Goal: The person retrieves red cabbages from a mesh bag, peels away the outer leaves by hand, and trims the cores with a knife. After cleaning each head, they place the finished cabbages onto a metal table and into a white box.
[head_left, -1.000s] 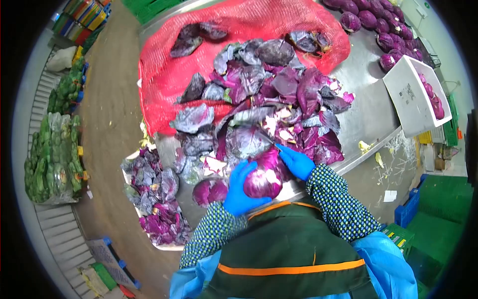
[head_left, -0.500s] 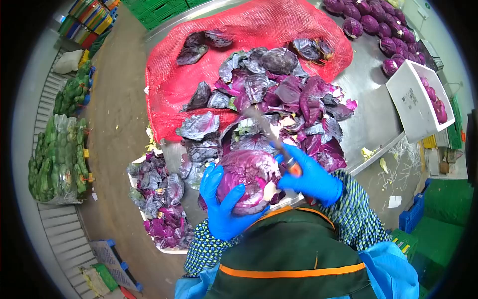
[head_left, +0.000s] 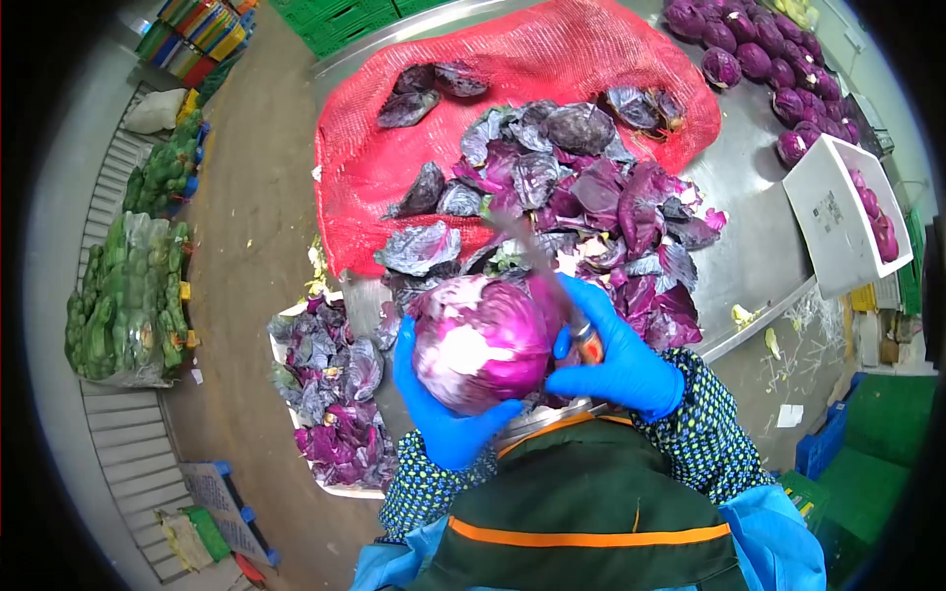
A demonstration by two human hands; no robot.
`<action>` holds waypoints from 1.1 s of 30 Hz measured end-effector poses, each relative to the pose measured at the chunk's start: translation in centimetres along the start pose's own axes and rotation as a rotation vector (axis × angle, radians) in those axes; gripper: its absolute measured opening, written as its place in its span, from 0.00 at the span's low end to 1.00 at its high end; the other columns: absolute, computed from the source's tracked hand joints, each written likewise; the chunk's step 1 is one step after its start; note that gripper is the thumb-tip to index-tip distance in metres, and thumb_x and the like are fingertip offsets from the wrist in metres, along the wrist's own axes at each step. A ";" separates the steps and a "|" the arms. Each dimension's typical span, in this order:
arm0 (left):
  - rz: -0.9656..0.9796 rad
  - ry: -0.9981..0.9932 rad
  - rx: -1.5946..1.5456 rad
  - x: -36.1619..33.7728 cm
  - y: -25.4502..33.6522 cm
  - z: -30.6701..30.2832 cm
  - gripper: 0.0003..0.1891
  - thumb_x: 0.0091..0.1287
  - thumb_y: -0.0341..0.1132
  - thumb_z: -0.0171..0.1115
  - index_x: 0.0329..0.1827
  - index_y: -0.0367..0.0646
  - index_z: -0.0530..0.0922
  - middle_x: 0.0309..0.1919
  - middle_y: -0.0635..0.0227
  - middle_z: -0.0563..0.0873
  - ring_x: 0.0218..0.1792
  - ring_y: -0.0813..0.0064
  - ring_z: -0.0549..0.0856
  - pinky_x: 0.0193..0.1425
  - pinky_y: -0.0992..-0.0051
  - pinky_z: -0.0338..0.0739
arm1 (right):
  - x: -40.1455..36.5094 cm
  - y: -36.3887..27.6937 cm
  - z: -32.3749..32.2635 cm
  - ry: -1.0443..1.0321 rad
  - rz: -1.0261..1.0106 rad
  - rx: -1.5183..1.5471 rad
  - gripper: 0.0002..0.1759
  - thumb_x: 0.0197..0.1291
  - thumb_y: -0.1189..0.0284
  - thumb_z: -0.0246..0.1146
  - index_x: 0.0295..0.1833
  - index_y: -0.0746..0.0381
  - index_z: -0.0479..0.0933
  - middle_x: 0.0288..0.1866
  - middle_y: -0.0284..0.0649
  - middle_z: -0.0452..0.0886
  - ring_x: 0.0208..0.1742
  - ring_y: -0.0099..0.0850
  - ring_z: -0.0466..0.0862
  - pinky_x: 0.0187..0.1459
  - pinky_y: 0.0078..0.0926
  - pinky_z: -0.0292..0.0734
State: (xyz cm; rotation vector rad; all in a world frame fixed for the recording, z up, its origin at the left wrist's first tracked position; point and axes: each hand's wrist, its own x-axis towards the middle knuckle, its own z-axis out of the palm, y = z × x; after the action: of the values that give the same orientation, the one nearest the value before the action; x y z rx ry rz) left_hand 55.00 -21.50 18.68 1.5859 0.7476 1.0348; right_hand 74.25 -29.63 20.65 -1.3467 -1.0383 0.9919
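Note:
My left hand (head_left: 441, 414), in a blue glove, cups a red cabbage (head_left: 507, 345) from its left and lower side. The pale cut stem end of the cabbage faces up toward me. In my right hand (head_left: 621, 360), also gloved in blue, is a knife (head_left: 588, 345) with an orange-and-dark handle. Its blade points up and left, blurred, just beyond the cabbage. Loose cabbage leaves (head_left: 601, 192) lie heaped past my hands, partly on a red mesh sack (head_left: 370, 148).
A white bin (head_left: 370, 492) of trimmed leaves stands at my left. Whole red cabbages (head_left: 754, 59) are grouped at the back right of the metal table (head_left: 739, 187). Near them a white crate (head_left: 833, 222) holds more. Green crates (head_left: 335, 22) stand beyond the far edge.
My left hand has turned the cabbage so its white stem end now faces up. The knife stays in my right hand at the cabbage's right side. The whole view has shifted slightly.

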 end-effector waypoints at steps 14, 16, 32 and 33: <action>-0.486 -0.201 -0.925 2.3 0.5 -1.0 0.47 0.56 0.57 0.64 0.72 0.45 0.49 0.67 0.58 0.62 0.67 0.59 0.63 0.71 0.57 0.58 | 1.3 -2.6 0.7 -0.138 0.100 0.431 0.49 0.48 0.76 0.71 0.73 0.62 0.49 0.71 0.41 0.57 0.71 0.31 0.58 0.69 0.32 0.53; -0.542 -0.152 -0.841 1.5 -0.2 -0.9 0.50 0.52 0.54 0.68 0.72 0.44 0.49 0.67 0.58 0.62 0.67 0.60 0.64 0.71 0.58 0.59 | 0.5 -1.5 0.2 -0.207 -0.047 0.041 0.43 0.50 0.80 0.67 0.72 0.61 0.54 0.70 0.42 0.60 0.69 0.32 0.63 0.68 0.32 0.57; -0.200 -0.168 -0.358 1.2 0.3 -2.3 0.61 0.36 0.56 0.78 0.71 0.45 0.50 0.69 0.52 0.57 0.68 0.54 0.60 0.71 0.51 0.56 | 2.0 -3.2 -0.5 0.204 0.368 0.303 0.12 0.54 0.79 0.64 0.45 0.62 0.74 0.39 0.34 0.79 0.39 0.19 0.78 0.41 0.16 0.74; -0.194 -0.158 -0.352 1.0 0.0 -2.3 0.61 0.36 0.56 0.78 0.71 0.45 0.50 0.69 0.52 0.57 0.68 0.54 0.60 0.71 0.51 0.56 | 2.0 -1.5 -1.5 0.194 0.333 0.333 0.13 0.54 0.79 0.64 0.45 0.62 0.74 0.40 0.34 0.79 0.40 0.20 0.78 0.43 0.18 0.74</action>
State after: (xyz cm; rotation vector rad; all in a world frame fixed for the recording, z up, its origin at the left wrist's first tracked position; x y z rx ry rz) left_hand 53.36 -19.69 19.11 1.2499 0.5631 0.8361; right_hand 76.14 -28.12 22.25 -1.3267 -0.4840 1.1928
